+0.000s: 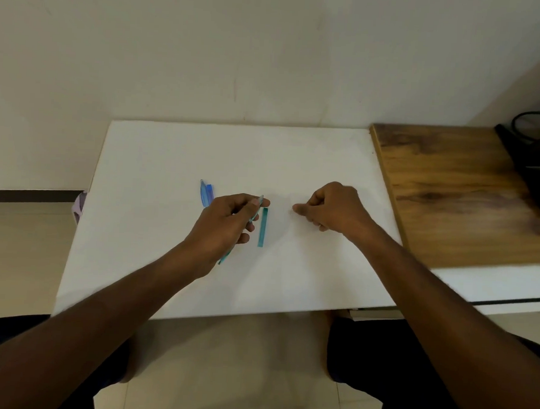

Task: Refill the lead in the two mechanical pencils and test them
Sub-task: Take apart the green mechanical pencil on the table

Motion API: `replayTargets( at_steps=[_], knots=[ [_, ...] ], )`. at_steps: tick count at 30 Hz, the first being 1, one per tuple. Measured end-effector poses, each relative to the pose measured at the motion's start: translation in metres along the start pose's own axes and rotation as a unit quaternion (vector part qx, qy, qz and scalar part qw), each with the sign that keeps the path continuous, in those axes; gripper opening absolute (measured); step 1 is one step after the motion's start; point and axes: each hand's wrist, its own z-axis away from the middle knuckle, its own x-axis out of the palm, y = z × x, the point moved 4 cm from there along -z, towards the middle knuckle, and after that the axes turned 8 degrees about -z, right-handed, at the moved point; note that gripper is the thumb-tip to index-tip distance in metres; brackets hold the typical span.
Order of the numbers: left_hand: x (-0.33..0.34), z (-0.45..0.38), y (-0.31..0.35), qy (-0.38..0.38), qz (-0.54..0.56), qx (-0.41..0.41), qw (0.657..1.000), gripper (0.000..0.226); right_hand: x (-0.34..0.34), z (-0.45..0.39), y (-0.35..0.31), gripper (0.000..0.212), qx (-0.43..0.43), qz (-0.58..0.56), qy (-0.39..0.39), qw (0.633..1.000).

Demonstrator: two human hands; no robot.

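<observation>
Near the middle of the white bench [171,155], the left hand [227,224] grips a green pencil [253,217], the right hand [331,207] pinches something too small to see, a green lead case [263,227] lies between them, and a blue pencil [206,193] waits untouched, so most work looks left.

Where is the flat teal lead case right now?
In the head view, the flat teal lead case lies on the white tabletop near its middle, just right of the left hand holding the teal mechanical pencil, left of the right hand.
</observation>
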Motion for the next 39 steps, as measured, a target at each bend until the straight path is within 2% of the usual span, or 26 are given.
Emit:
replayTargets(
  at_steps=[2, 4, 6, 8, 10, 13, 20, 22, 26, 29, 30, 32, 35, 37, 39],
  knots=[
    [-0.001, 0.000, 0.001, -0.004, -0.002, 0.008, 1.000, 0.022, -0.016, 0.005, -0.016, 0.038, -0.087, 0.001, 0.054, 0.995],
    [-0.002, 0.000, 0.001, -0.001, -0.005, 0.014, 1.000, 0.024, -0.031, 0.014, -0.030, 0.025, -0.141, -0.139, 0.066, 0.978],
    [-0.001, -0.001, 0.002, 0.006, -0.005, 0.020, 1.000, 0.025, -0.028, 0.025, -0.037, 0.016, -0.116, -0.271, -0.008, 0.956],
    [0.001, 0.000, 0.004, 0.010, -0.002, 0.024, 1.000, 0.027, -0.010, 0.035, -0.041, 0.014, -0.086, -0.267, -0.080, 0.957],
    [0.003, 0.000, 0.005, 0.014, -0.009, 0.025, 1.000, 0.029, 0.005, 0.041, -0.044, 0.015, -0.080, -0.250, -0.114, 0.958],
    [0.005, -0.001, 0.007, 0.012, -0.018, 0.029, 0.999, 0.027, 0.012, 0.044, -0.045, 0.016, -0.058, -0.316, -0.111, 0.941],
    [0.008, 0.003, 0.006, 0.013, -0.031, 0.047, 0.998, 0.022, 0.016, 0.042, -0.042, 0.006, -0.007, -0.375, -0.112, 0.920],
    [0.008, 0.003, 0.007, 0.006, -0.032, 0.046, 0.998, 0.021, 0.019, 0.040, -0.042, 0.009, -0.001, -0.381, -0.100, 0.919],
    [0.010, 0.004, 0.008, -0.006, -0.026, 0.040, 0.999, 0.016, 0.022, 0.040, -0.044, 0.017, -0.027, -0.335, -0.037, 0.941],
    [0.015, 0.007, 0.004, -0.031, -0.031, 0.031, 0.999, 0.017, 0.001, 0.031, -0.043, 0.014, -0.028, -0.390, 0.043, 0.920],
    [0.013, 0.008, 0.003, -0.028, -0.019, 0.022, 0.999, 0.019, -0.011, 0.026, -0.041, 0.013, -0.039, -0.374, 0.074, 0.923],
    [0.002, 0.005, 0.006, 0.002, 0.000, 0.008, 1.000, 0.021, -0.036, 0.017, -0.034, 0.011, -0.074, -0.263, 0.106, 0.956],
    [-0.019, -0.003, 0.009, 0.061, -0.034, 0.001, 0.998, 0.022, -0.038, 0.008, -0.016, 0.011, -0.054, -0.071, 0.037, 0.995],
    [-0.023, -0.005, 0.008, 0.068, -0.053, -0.009, 0.996, 0.022, -0.025, 0.004, -0.002, 0.016, -0.015, -0.013, -0.008, 1.000],
    [-0.018, -0.005, 0.005, 0.056, -0.049, -0.018, 0.997, 0.020, -0.014, 0.001, 0.005, 0.020, 0.003, 0.010, -0.019, 1.000]
  ],
)
